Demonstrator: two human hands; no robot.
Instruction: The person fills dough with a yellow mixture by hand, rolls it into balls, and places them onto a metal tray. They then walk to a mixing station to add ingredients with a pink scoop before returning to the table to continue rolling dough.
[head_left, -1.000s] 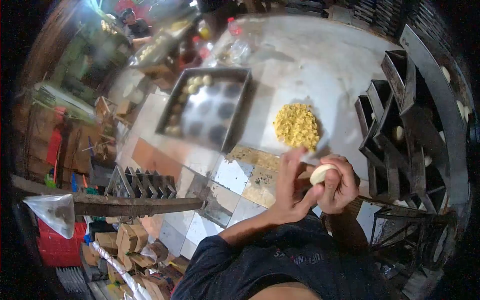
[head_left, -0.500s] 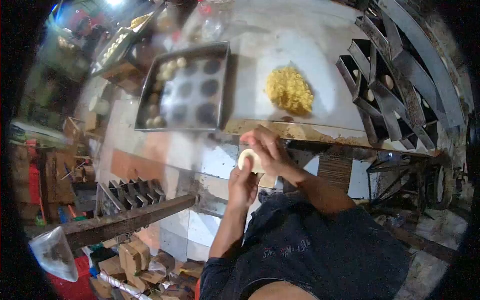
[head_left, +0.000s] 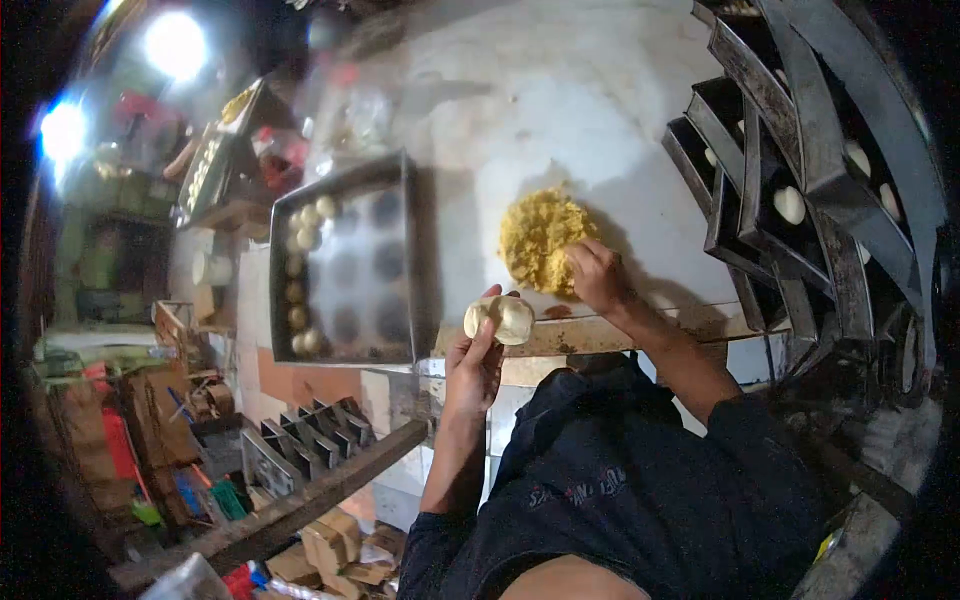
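Observation:
My left hand holds a flattened piece of pale dough upright between thumb and fingers, near the table's front edge. Just to the right, a heap of yellow crumbly filling lies on the tabletop. My right hand reaches into the heap's lower right side, its fingers pinched together on some of the filling. How much they hold is hidden. A dark square tray stands to the left, with several round dough balls along its left and upper sides.
Long metal tins, several with pale dough pieces inside, are stacked at the right of the white tabletop. More tins stand by a wooden beam at lower left. Cardboard lies below. Another tray sits at the far left.
My right hand has left the dough and moved up and right into the yellow filling. The left hand keeps the dough. My view has shifted, so the tray and tins appear moved.

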